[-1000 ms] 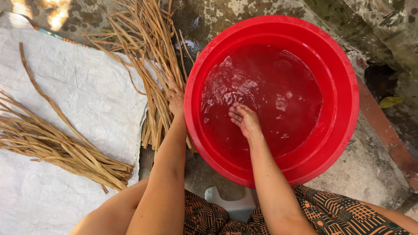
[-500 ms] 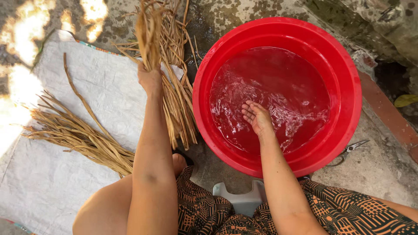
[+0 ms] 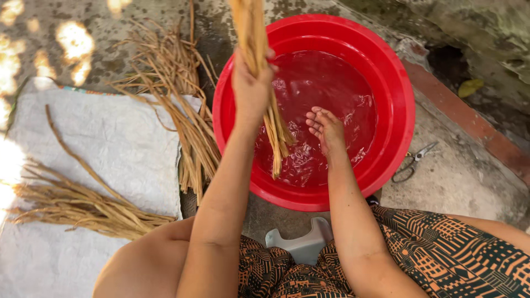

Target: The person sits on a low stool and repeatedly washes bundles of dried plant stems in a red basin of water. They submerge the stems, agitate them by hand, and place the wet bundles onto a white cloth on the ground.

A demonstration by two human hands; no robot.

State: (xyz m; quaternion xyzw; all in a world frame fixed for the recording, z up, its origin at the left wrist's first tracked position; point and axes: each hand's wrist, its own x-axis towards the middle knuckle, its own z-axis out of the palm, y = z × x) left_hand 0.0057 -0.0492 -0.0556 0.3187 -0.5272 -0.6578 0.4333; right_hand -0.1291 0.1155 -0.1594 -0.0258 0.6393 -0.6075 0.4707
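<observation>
Two hands working over red basin. Left hand, grip closed, clutching bundle of dried straw dipping into water. Right hand, grip open, resting in water.

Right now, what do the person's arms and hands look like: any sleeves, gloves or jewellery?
Both arms are bare to the frame edge, with no sleeves in view. The left hand and right hand wear no gloves; no rings, bracelets or watch show. Only a dark garment with an orange geometric print covers the lap.

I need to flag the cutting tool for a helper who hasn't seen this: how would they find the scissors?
Start at the round red plastic basin of water. On the bare concrete just beyond its right rim lie the small metal scissors, dark-handled. Nothing else nearby is metal; the straw bundles lie on the basin's other side.
</observation>
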